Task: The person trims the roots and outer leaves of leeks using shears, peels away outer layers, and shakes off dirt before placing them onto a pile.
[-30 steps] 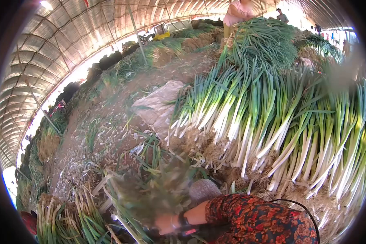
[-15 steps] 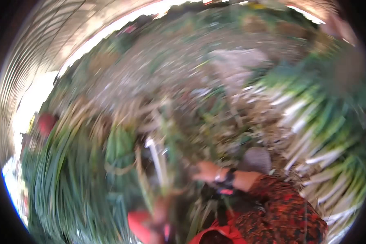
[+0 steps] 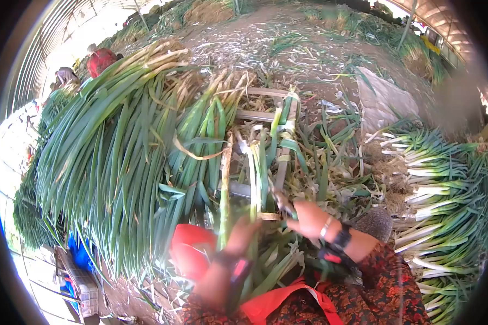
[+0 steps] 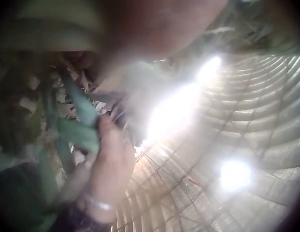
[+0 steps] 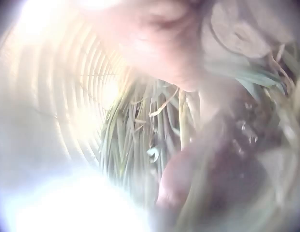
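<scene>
The left hand (image 3: 238,238) and right hand (image 3: 308,218) are both gripping scallion stalks (image 3: 255,179) (blurred, mid-motion); some could be slipping free or snapping.

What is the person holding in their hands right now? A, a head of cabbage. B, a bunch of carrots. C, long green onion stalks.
C: the left hand and the right hand both grip green onion stalks, which rise in front of the person between the heaped piles.
</scene>
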Demonstrator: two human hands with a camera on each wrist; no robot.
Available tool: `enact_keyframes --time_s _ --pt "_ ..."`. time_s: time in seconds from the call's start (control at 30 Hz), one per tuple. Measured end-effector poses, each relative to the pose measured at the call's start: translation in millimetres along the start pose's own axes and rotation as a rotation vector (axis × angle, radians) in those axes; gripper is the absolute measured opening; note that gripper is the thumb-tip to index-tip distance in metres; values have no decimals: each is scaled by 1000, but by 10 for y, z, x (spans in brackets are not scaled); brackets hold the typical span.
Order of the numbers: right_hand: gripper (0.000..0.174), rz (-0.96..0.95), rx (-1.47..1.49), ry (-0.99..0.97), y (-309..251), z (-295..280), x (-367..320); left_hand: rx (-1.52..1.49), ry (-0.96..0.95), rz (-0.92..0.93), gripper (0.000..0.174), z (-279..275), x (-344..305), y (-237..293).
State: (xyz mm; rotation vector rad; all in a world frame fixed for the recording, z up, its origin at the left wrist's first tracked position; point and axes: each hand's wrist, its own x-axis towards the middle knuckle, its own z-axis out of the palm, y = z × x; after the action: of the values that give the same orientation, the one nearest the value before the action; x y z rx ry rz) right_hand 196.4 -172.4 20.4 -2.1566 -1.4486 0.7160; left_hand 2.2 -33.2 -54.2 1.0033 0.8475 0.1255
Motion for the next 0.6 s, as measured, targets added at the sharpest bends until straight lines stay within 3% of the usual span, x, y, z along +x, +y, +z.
enact_keyframes --time_s 0.03,0.17,0.27,0.37,0.53,0.6 --pt "39 87 -35 -32 -1 -8 238 9 9 -3 20 1 -3 -3" --pt "39 34 -67 205 55 2 646 -30 18 -11 22 30 -138 166" --pt "41 -36 45 5 65 -16 193 -60 -1 -13 23 -60 -31 58" --pt "38 -44 -138 -33 -204 -70 -65 -65 -7 1 23 -24 -56 80" --pt "33 93 -106 87 -95 15 797 -52 -35 16 24 31 -121 164" --pt "33 93 -84 81 -72 26 787 -66 -16 40 24 -25 -124 111"
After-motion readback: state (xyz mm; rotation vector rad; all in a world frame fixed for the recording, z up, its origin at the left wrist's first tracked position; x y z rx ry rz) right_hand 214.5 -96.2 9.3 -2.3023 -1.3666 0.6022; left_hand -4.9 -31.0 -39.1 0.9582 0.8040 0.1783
